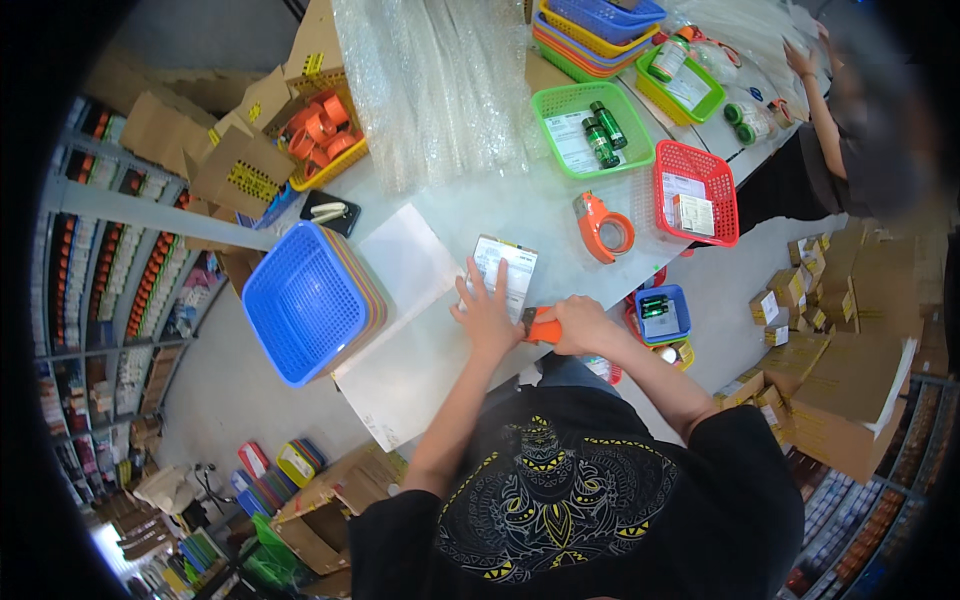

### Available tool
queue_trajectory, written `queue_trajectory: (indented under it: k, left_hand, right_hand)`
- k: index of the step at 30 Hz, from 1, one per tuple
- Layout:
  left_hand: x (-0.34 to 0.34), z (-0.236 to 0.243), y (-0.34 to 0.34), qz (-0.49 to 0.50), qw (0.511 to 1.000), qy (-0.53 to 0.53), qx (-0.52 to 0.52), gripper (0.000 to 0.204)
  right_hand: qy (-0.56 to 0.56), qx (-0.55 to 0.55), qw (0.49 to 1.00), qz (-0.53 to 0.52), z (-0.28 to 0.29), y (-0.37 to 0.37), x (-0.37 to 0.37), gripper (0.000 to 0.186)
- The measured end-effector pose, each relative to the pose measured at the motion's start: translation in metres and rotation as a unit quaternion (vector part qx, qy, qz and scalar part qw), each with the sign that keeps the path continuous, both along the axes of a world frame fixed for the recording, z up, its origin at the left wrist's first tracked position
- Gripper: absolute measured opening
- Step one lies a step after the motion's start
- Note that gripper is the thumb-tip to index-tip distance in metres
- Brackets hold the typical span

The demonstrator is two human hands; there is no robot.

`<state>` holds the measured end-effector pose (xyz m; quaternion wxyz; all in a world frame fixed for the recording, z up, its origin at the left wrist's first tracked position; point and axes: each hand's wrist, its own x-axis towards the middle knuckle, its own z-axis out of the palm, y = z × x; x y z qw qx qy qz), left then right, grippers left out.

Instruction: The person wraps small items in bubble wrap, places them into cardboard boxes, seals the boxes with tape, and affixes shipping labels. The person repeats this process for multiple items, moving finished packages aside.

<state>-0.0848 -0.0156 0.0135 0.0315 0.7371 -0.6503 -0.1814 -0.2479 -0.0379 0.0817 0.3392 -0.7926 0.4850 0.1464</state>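
My left hand [487,318] lies with fingers spread, pressing down on a small package with a white printed label [518,272]. My right hand [582,325] is closed round an orange tool with a dark end [542,326], held against the package's near right corner. Most of that tool is covered by my fingers, so its kind does not show clearly. Further right on the white worktable [455,345] lies an orange tape dispenser [604,230]. A large white sheet [412,262] is spread to the left of my left hand.
Stacked blue baskets [305,305] stand at the left edge. Bubble wrap [435,90] covers the back. A green basket [590,130] holds green-capped bottles; a red basket [697,190] holds a small box. At the far right, another person's arm [822,110] reaches over the table.
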Motion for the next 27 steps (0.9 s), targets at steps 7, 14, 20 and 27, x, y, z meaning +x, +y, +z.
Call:
queue_trajectory:
  k: [7, 14, 20, 27]
  left_hand:
    - [-0.005, -0.005, 0.012, 0.043, 0.999, 0.016, -0.014, 0.117]
    - [-0.010, 0.005, 0.012, 0.075, 0.996, 0.018, 0.033, 0.119]
    - [0.048, -0.010, 0.016, 0.164, 0.909, 0.380, -0.054, 0.093]
    - [0.069, -0.082, 0.013, 0.111, 0.699, 0.702, -0.072, 0.072]
  right_hand:
    - [0.064, -0.033, 0.994, 0.084, 0.013, -0.016, 0.025, 0.027]
    - [0.114, -0.179, 0.976, -0.046, -0.052, -0.023, 0.002, 0.043]
    - [0.044, -0.380, 0.920, -0.080, -0.122, -0.018, 0.012, 0.046]
    - [-0.634, 0.047, 0.679, -0.367, -0.164, 0.010, 0.079, 0.071]
